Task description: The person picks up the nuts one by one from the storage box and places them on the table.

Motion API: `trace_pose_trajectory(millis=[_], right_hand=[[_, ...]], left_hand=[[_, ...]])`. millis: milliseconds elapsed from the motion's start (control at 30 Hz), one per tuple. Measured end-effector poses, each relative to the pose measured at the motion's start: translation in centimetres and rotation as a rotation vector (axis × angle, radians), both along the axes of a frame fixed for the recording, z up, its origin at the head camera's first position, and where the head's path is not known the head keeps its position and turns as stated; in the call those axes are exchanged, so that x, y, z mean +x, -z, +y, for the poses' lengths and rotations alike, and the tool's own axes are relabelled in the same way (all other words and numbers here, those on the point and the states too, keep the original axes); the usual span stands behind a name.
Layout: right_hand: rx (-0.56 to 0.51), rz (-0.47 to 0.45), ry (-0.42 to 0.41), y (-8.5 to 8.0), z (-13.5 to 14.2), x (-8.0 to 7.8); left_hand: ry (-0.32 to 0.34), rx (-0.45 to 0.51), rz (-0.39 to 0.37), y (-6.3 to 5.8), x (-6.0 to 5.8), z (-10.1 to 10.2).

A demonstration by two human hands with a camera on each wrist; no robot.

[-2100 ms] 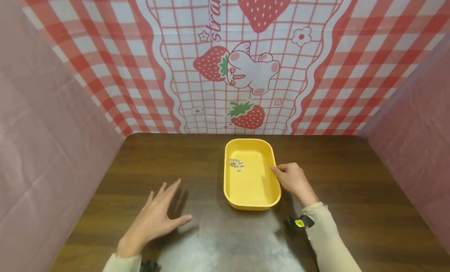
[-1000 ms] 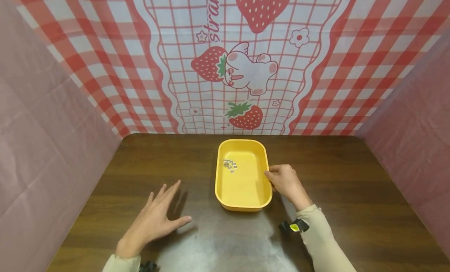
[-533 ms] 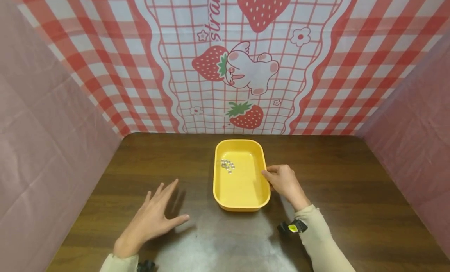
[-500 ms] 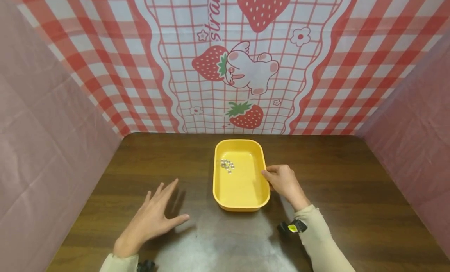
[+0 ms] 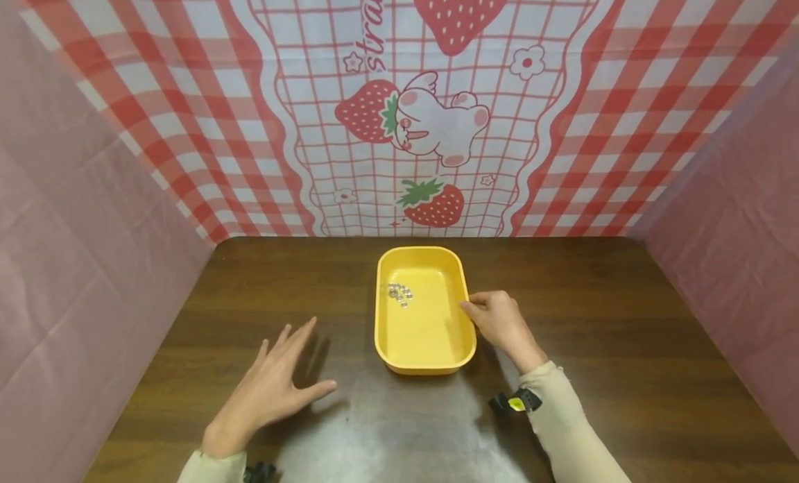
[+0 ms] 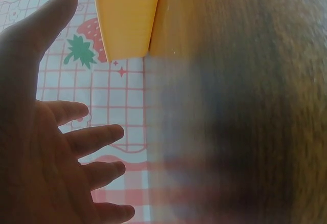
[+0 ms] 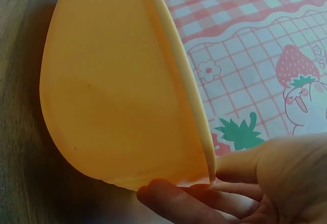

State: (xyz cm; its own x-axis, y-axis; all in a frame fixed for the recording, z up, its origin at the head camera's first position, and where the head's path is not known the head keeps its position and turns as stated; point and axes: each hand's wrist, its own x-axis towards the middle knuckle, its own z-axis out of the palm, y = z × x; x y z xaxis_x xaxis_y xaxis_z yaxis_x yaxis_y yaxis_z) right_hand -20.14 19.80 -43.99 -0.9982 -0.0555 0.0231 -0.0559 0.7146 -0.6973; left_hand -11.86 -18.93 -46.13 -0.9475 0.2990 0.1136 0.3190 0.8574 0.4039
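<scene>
A yellow rectangular plastic bin [image 5: 431,341] with rounded corners stands on the table in the head view. Toward its left inner side lies a small cluster of shiny, silvery pieces [image 5: 400,293], too small to identify. My right hand [image 5: 502,323] pinches the bin's right rim, thumb on the inside and fingers outside. In the right wrist view those fingers [image 7: 176,203] curl under the rim against the bin's outer wall [image 7: 117,91]. My left hand [image 5: 268,393] holds nothing; its fingers are spread above the table, left of the bin. The left wrist view shows the same spread fingers [image 6: 97,139].
The dark wooden table [image 5: 399,434] runs back to a red-and-white checked cloth [image 5: 250,157] with strawberry prints. Plain pinkish cloths [image 5: 81,261] hang on both sides. A black strap with a yellow-green piece [image 5: 517,402] sits on the right wrist.
The bin has slid left across the table together with my right hand, more slowly in the last half second. My left hand stays nearly in place, still spread.
</scene>
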Motion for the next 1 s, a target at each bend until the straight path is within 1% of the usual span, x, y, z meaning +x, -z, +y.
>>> trace_pose_trajectory(millis=[267,400,500,700,1000], right_hand=[[-0.015,0.016,0.01,0.1,-0.3,0.2],[-0.01,0.019,0.005,0.2,-0.3,0.1],[-0.007,0.017,0.007,0.2,-0.4,0.0],[-0.012,0.007,0.008,0.0,-0.7,0.1],[-0.002,-0.009,0.042,-0.1,-0.8,0.2]], left_hand=[[0.0,0.006,0.013,0.0,0.0,-0.1],[-0.002,-0.002,0.016,-0.2,-0.2,-0.2],[-0.003,-0.011,0.02,-0.3,-0.5,-0.3],[0.001,-0.023,0.022,-1.1,-1.2,-0.4],[0.02,-0.031,0.015,-2.0,-2.7,0.2]])
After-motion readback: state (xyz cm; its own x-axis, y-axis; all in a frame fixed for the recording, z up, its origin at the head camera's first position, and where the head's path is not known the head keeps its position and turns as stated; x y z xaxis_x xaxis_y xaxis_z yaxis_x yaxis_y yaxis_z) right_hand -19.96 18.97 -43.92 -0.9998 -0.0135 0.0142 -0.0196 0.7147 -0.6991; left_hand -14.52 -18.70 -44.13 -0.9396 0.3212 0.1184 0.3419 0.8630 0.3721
